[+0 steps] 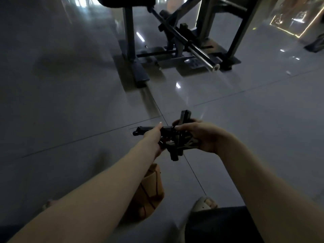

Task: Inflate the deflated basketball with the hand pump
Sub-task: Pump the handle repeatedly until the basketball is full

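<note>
Fingers (159, 127) of the left hand (152, 137) curl round the barrel of the black hand pump (168, 131); those of the right hand (199, 135) grip its other end. Below the fingers, under the left forearm, the deflated basketball (149, 190) lies crumpled on the floor (70, 102). Beyond them stands a gym machine (175, 41).
</note>
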The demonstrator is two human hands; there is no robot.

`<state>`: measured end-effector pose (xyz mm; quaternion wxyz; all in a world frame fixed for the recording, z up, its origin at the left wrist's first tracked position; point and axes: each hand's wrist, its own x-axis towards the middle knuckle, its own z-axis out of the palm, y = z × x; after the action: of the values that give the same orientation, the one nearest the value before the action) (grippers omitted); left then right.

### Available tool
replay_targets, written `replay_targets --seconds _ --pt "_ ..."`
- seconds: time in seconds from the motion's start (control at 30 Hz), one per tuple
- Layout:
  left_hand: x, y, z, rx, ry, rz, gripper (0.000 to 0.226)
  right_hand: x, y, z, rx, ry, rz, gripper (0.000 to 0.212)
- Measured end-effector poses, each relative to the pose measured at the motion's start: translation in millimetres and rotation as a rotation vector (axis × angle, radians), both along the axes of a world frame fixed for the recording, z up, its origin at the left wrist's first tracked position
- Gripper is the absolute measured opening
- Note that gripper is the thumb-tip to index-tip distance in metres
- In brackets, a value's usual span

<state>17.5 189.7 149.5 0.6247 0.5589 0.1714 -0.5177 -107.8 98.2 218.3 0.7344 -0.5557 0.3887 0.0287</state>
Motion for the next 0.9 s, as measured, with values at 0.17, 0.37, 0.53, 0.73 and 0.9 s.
replay_targets --seconds 0.17,0.37,0.53,0.73,0.9 --pt "-5 2 5 -0.02 -0.005 -0.257 0.028 5 -11 -6 -0.095 0.049 -0.139 0.023" --pt "19 29 2 0.116 0.056 -0.417 0.023 10 -5 -23 -0.476 0.189 -0.086 0.029" --pt "50 55 -20 0.488 -0.479 -0.673 0.024 2 13 -81 -0.944 0.464 0.326 0.037" --pt "46 63 -60 0.296 -0.624 -0.704 0.027 -29 44 -160 -1.124 0.632 0.667 0.036" --pt "35 56 -94 0.114 -0.562 -0.662 0.029 -40 59 -211 -1.142 0.715 0.803 0.024"
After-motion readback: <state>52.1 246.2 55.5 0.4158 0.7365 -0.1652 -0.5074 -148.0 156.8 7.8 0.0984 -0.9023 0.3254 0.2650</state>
